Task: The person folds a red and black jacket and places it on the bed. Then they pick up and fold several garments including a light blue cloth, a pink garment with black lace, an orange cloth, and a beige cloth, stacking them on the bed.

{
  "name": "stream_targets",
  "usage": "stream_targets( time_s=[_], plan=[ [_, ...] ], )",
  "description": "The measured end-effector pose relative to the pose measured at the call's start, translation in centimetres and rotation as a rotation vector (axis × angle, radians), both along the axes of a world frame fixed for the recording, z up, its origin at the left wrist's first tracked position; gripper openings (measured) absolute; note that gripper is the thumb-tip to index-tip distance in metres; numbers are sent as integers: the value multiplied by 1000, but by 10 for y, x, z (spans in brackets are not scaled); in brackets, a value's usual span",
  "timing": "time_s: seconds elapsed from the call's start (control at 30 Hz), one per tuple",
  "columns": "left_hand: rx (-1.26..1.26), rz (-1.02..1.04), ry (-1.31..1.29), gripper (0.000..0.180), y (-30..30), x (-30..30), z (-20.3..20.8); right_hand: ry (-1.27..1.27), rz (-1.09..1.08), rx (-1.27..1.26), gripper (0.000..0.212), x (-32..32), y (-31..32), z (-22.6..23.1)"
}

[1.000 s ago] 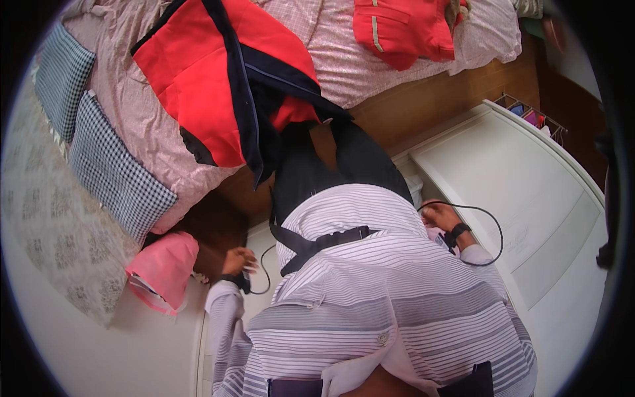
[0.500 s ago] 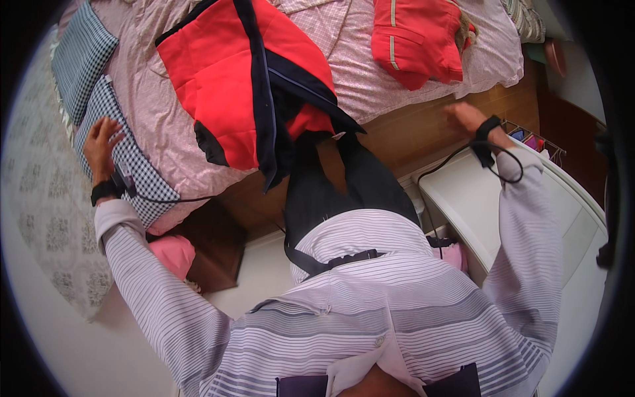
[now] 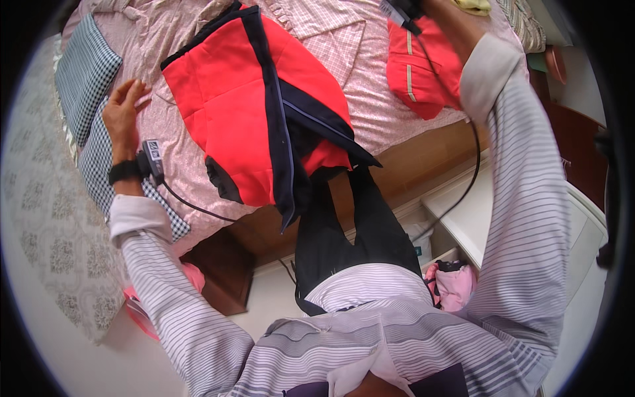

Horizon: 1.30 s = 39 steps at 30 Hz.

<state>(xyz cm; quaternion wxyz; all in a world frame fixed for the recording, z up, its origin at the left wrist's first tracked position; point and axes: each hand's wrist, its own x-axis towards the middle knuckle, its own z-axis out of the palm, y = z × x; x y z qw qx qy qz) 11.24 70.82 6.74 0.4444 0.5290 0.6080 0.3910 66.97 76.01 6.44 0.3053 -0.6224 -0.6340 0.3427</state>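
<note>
From the left, I note a blue-and-white checked cushion point(image 3: 86, 76) at the bed's edge, with a second checked cushion point(image 3: 92, 175) just below it, partly behind my wrist. My left hand point(image 3: 122, 111) is raised near both. Its fingers are loosely spread and slightly curved, and I see nothing between them; whether it touches the bedding I cannot tell. A black wrist strap point(image 3: 124, 172) carries a small device point(image 3: 152, 159) with a cable.

In the middle, the red-and-navy garment point(image 3: 221, 109) lies on the pink bed sheet point(image 3: 370, 99), its dark lower corner overhanging the bed edge. Neither hand is seen on it, and its lie on the sheet appears unchanged from a second ago.

To the right, the folded red garment point(image 3: 423, 73) lies beneath my right forearm point(image 3: 456, 28). That arm has changed most: it was down beside my waist and now stretches over the bed. My right hand is past the upper edge of the view, so I cannot tell its state or what it holds. Both arms have risen to bed level; in my judgement, this puts the clothing within reach, with no grip on it evident.

At lower right, pink cloth point(image 3: 456, 288) lies beside the white cabinet point(image 3: 469, 221).
</note>
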Motion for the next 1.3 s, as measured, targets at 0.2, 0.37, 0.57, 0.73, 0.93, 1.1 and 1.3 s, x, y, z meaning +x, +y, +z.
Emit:
stream_targets(
  time_s=[0.2, 0.37, 0.57, 0.73, 0.93, 1.1, 1.3],
  plan=[
    [-268, 137, 221, 44, -91, -13, -88, -197, 270, -57, 45, -69, -107, -105],
    [-225, 186, 303, 79, -162, 0, -135, -42, 63, -505, 75, -83, -159, -160],
    [-397, 250, -40, 60, -202, 13, -145, -10, 40, -500, 79, -87, -172, -162],
    [-380, 262, -13, 50, -222, 16, -153, 84, -6, -529, 84, -87, -202, -170],
    [-229, 388, 93, 55, -258, 24, -162, 241, -73, -649, 76, -78, -252, -182],
    [24, 128, 566, 83, -308, 57, -137, 352, -151, -794, 72, -72, -275, -187],
    [-139, 324, 564, 51, -307, 76, -141, 281, -249, -754, 64, -86, -275, -177]
  ],
)
